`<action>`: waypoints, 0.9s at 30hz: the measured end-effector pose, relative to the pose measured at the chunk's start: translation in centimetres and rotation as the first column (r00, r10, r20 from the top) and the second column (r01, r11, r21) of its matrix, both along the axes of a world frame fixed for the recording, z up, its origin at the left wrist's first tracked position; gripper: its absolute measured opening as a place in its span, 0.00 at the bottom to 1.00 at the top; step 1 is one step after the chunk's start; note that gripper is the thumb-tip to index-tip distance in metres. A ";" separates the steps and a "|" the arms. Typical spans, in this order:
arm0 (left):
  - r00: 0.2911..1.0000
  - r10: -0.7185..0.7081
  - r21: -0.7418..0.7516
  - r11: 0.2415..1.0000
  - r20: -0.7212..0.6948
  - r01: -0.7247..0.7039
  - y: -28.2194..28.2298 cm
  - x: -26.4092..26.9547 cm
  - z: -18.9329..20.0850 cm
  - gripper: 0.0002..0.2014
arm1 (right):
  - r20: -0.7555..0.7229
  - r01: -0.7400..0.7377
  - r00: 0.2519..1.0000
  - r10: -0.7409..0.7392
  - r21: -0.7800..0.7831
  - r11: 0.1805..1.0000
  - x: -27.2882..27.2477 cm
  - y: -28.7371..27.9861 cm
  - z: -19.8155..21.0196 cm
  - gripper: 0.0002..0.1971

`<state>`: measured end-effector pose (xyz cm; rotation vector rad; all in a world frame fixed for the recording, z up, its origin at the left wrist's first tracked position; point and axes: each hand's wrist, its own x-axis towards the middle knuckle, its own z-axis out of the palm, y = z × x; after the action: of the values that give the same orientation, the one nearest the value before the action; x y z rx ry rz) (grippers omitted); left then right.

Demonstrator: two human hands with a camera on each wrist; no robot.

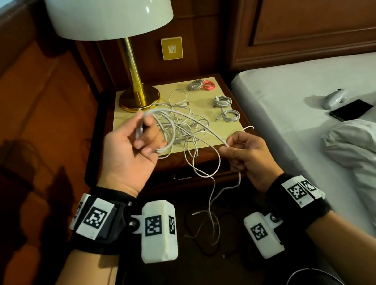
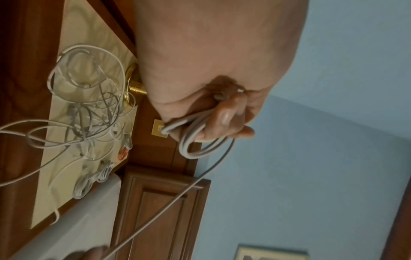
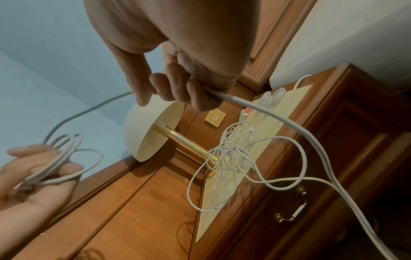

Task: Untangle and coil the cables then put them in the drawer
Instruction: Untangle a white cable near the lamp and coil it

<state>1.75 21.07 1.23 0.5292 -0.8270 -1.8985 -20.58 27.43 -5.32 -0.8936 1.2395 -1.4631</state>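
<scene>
Left hand [image 1: 131,149] palm-up, fingers curled round a few loops of white cable [image 1: 193,119]; right hand [image 1: 246,155] lower, pinching its loose run.

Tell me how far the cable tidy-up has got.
Done: four small coils lie on the nightstand, two white, one grey, one pink. In hand: the left hand holds loops of a white cable while the right hand feeds it. Left: the tangled pile, and the drawer looks shut with no coils stowed.
</scene>
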 end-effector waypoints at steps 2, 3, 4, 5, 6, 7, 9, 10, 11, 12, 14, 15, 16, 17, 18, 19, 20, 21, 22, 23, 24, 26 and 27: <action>0.998 0.053 -0.023 0.998 -0.031 -0.054 -0.3 0.6 -0.3 0.11 | -0.043 0.066 0.997 -0.065 0.031 0.997 -0.5 0.3 -0.6 0.11; 0.996 0.083 -0.031 0.996 -0.029 -0.084 -0.4 0.7 -0.6 0.11 | -0.082 0.099 0.992 -0.095 0.043 0.994 -0.5 0.3 -0.9 0.11; 0.993 0.118 -0.031 0.992 -0.021 -0.119 -0.4 0.7 -1.0 0.11 | -0.130 0.130 0.984 -0.122 0.051 0.990 -0.4 0.5 -1.1 0.11; 0.987 0.158 -0.031 0.987 -0.007 -0.158 -0.3 0.5 -1.4 0.10 | -0.184 0.153 0.973 -0.140 0.055 0.987 -0.2 0.6 -1.3 0.11; 0.980 0.199 -0.035 0.980 0.021 -0.198 -0.2 0.2 -1.9 0.11 | -0.247 0.161 0.959 -0.141 0.062 0.985 0.0 0.8 -1.4 0.12; 0.970 0.232 -0.049 0.972 0.067 -0.229 0.0 -0.1 -2.4 0.14 | -0.310 0.152 0.943 -0.121 0.078 0.985 0.3 1.0 -1.6 0.12; 0.944 0.276 -0.090 0.961 0.183 -0.263 0.6 -0.7 -3.4 0.23 | -0.419 0.086 0.907 -0.027 0.124 0.989 1.0 1.5 -1.8 0.13; 0.929 0.285 -0.107 0.958 0.235 -0.266 0.9 -0.9 -3.8 0.25 | -0.462 0.040 0.886 0.035 0.152 0.988 1.3 1.9 -1.9 0.13; 0.916 0.287 -0.122 0.957 0.281 -0.263 1.1 -1.0 -4.2 0.23 | -0.492 -0.013 0.865 0.102 0.182 0.983 1.6 2.2 -1.9 0.12; 0.901 0.281 -0.138 0.959 0.330 -0.249 1.3 -1.1 -4.7 0.20 | -0.504 -0.069 0.847 0.168 0.209 0.975 1.9 2.5 -1.9 0.11; 0.862 0.246 -0.174 0.967 0.442 -0.187 1.7 -1.1 -5.5 0.16 | -0.496 -0.184 0.822 0.279 0.231 0.955 2.2 3.1 -1.5 0.09; 0.840 0.229 -0.195 0.969 0.492 -0.150 1.9 -1.2 -5.9 0.15 | -0.489 -0.233 0.814 0.315 0.221 0.947 2.4 3.2 -1.1 0.10; 0.815 0.213 -0.215 0.970 0.539 -0.112 2.2 -1.4 -6.2 0.15 | -0.477 -0.265 0.815 0.329 0.198 0.944 2.4 3.4 -0.7 0.11; 0.789 0.197 -0.230 0.971 0.583 -0.072 2.6 -1.5 -6.3 0.15 | -0.460 -0.276 0.827 0.322 0.166 0.947 2.4 3.4 -0.4 0.12; 0.769 0.178 -0.236 0.971 0.614 -0.036 3.0 -1.7 -6.3 0.14 | -0.445 -0.269 0.845 0.297 0.128 0.955 2.3 3.4 0.0 0.13; 0.766 0.150 -0.223 0.975 0.625 -0.009 3.5 -1.9 -6.3 0.14 | -0.427 -0.251 0.864 0.266 0.091 0.964 2.2 3.4 0.2 0.13; 0.776 0.118 -0.200 0.980 0.620 0.010 3.8 -2.1 -6.2 0.14 | -0.405 -0.228 0.885 0.230 0.056 0.972 2.0 3.3 0.4 0.13; 0.784 0.087 -0.174 0.984 0.614 0.026 4.0 -2.2 -6.2 0.14 | -0.376 -0.200 0.906 0.196 0.029 0.979 2.0 3.3 0.4 0.12; 0.789 0.056 -0.150 0.988 0.612 0.046 4.3 -2.3 -6.2 0.14 | -0.342 -0.171 0.925 0.165 0.013 0.985 1.9 3.4 0.3 0.12; 0.792 0.021 -0.130 0.989 0.610 0.074 4.5 -2.4 -6.2 0.14 | -0.315 -0.144 0.939 0.138 0.005 0.990 1.9 3.5 0.3 0.11; 0.798 -0.022 -0.108 0.988 0.603 0.108 4.8 -2.4 -6.4 0.15 | -0.299 -0.121 0.947 0.116 0.003 0.993 2.1 3.7 0.1 0.11; 0.808 -0.106 -0.067 0.982 0.580 0.177 5.5 -2.4 -7.0 0.16 | -0.297 -0.095 0.951 0.088 -0.011 0.995 2.5 4.3 -0.2 0.10; 0.809 -0.145 -0.048 0.977 0.570 0.209 5.8 -2.3 -7.3 0.16 | -0.307 -0.088 0.949 0.077 -0.020 0.996 2.7 4.6 -0.4 0.09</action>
<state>-0.54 26.92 -6.11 1.0047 -1.3996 -1.8660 -17.91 32.03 -5.70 -1.2159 1.3862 -1.3154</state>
